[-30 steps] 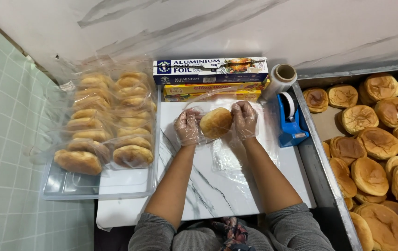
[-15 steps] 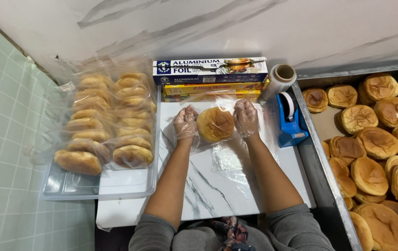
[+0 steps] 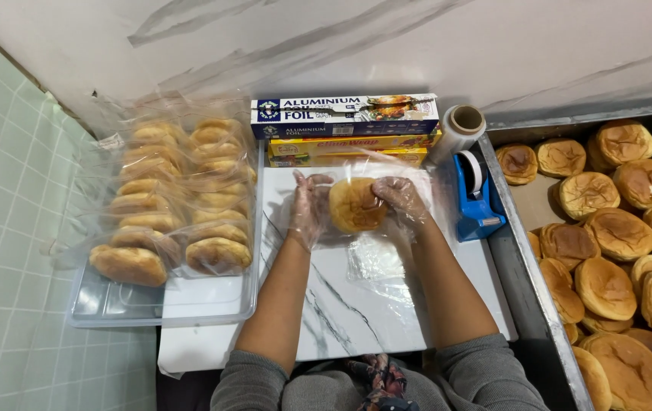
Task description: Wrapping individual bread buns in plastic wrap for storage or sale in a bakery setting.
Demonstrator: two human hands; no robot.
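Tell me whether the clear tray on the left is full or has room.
Has room. Wrapped buns fill the clear tray's far part in two rows; its near end is bare.

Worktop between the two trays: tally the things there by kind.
Bun: 1, held by left hand and right hand
Boxes: 2, blue box on yellow box
Film roll: 1
Tape dispenser: 1
Film sheet: 1
Total: 6
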